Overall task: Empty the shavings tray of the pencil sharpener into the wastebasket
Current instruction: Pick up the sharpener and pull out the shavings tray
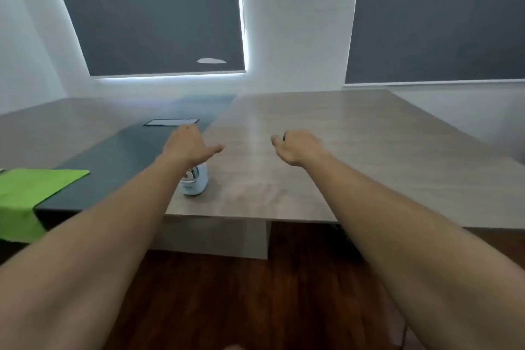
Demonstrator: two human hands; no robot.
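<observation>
A small pale-blue pencil sharpener stands upright on the wooden table near its front edge, partly hidden by my left wrist. My left hand is stretched out above and beyond it, empty, thumb pointing right, fingers hanging down out of sight. My right hand is held out over the table to the right, fingers curled loosely, holding nothing; a dark ring shows on one finger. Both hands are apart from the sharpener. No wastebasket is in view.
A dark strip runs along the table's left half, with a flat white-faced panel set in it. A green cloth hangs over the left front corner. Dark wooden floor lies below. Two grey window blinds hang behind the table.
</observation>
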